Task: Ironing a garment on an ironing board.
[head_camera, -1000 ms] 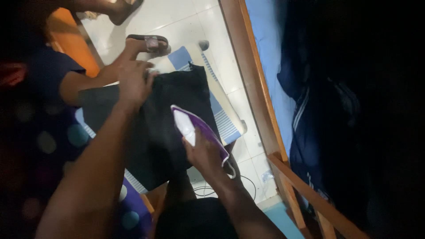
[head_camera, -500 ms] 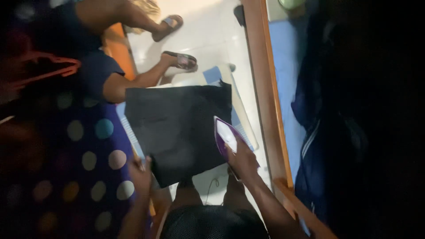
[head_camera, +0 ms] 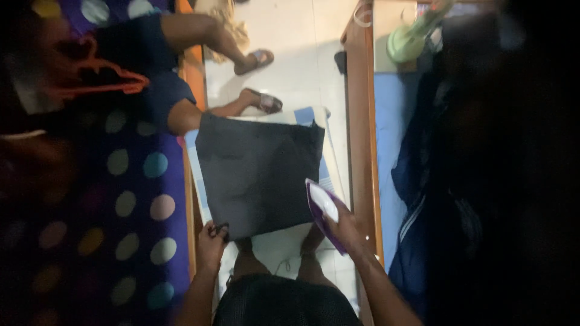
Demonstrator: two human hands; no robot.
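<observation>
Here, pinching the near corner of the cloth (head_camera: 260, 172) with the left hand (head_camera: 211, 241), fingers curled tight on the black edge. Gripping the iron (head_camera: 322, 208) with the right hand (head_camera: 349, 228), wrapped round the handle from the near side. Purple and white on the iron, tipped up on its side, nose pointing away from that hand. Touching the cloth's right edge just past the right grip, or only just beside it; hard to tell which in the dim light.

Black cloth spread flat on the board (head_camera: 321, 118), between the two grips and away from them, far edge well beyond both hands. Blue and white stripes peeking out from under the cloth on the far side and the right side.

Just right of the right grip, a wooden bed frame (head_camera: 361, 121), and past it a blue mattress (head_camera: 386, 115) with dark clothes (head_camera: 435, 181) heaped on top. Far beyond the right grip, a pale green fan (head_camera: 411, 39), blurry.

Left of the left grip, a purple sheet (head_camera: 139, 205) with big dots. Far beyond the left grip, an orange hanger (head_camera: 90, 75) on that sheet. Beyond the board, another person's leg (head_camera: 205, 33), with sandals (head_camera: 269, 102) on a white floor (head_camera: 290, 30). Between the two grips and nearer the body, a thin cord (head_camera: 284, 265) on the floor.
</observation>
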